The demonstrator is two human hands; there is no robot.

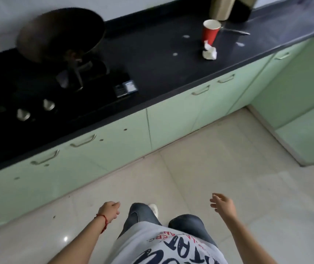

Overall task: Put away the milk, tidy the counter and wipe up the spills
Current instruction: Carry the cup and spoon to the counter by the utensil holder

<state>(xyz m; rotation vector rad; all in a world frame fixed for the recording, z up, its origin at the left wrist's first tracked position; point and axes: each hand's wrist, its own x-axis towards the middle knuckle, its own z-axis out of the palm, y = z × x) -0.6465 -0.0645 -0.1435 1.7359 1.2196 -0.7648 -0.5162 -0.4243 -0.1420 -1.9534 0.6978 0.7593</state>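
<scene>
A red paper cup [210, 32] stands on the black counter [161, 73] at the far right. A crumpled white tissue [210, 51] lies just in front of it, and a metal utensil [235, 31] lies behind it. Small white spills dot the counter: one [186, 36] left of the cup, one [175, 54] nearer the front, one [240, 44] to the right. My left hand [109, 210] and my right hand [222, 203] hang low over the floor, well away from the counter. Both are empty, fingers loosely apart. No milk container is clearly visible.
A dark wok [61, 33] sits on the black stove [47, 86] at the left, with knobs [48, 104] along its front. A beige and black appliance [230, 8] stands at the back. Green cabinets [171, 121] run under the counter and turn the corner at right. The floor [209, 168] is pale tile.
</scene>
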